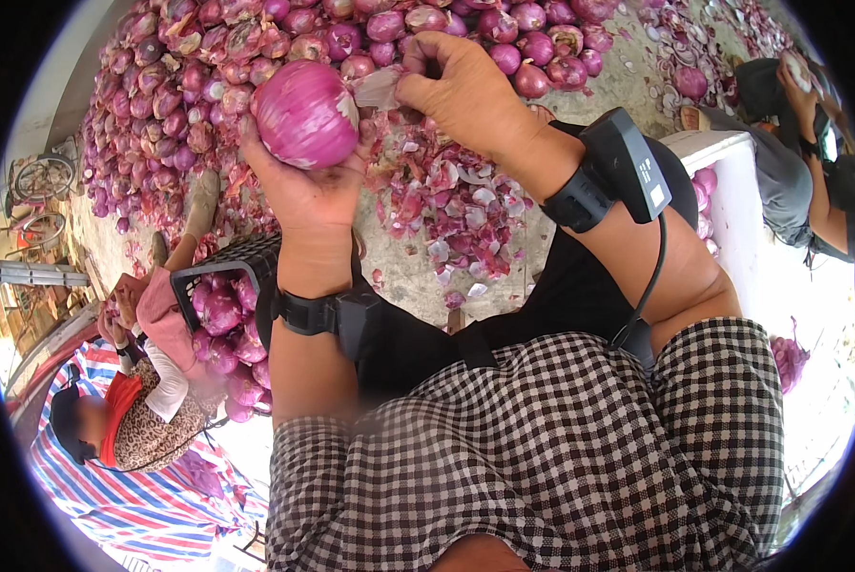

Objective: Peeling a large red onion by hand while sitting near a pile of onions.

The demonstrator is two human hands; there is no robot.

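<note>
A large red onion (pixel 308 114), smooth and purple with a pale patch, rests in my left hand (pixel 303 186), whose fingers curl up around it from below. To its right, my right hand (pixel 470 95) is closed in a pinch on a thin, whitish piece of onion skin (pixel 378 89) beside the onion. Whether that piece is still attached to the onion I cannot tell. Beneath my hands, a litter of peeled onion skins (pixel 456 205) lies on the concrete floor. Black bands with small boxes are strapped to both my forearms.
A big heap of unpeeled red onions (pixel 160 105) covers the floor ahead and left. A black crate (pixel 227 255) of peeled onions stands by my left forearm, a white box (pixel 732 181) with onions at my right. Co-workers sit at the left (pixel 141 400) and right (pixel 799 181).
</note>
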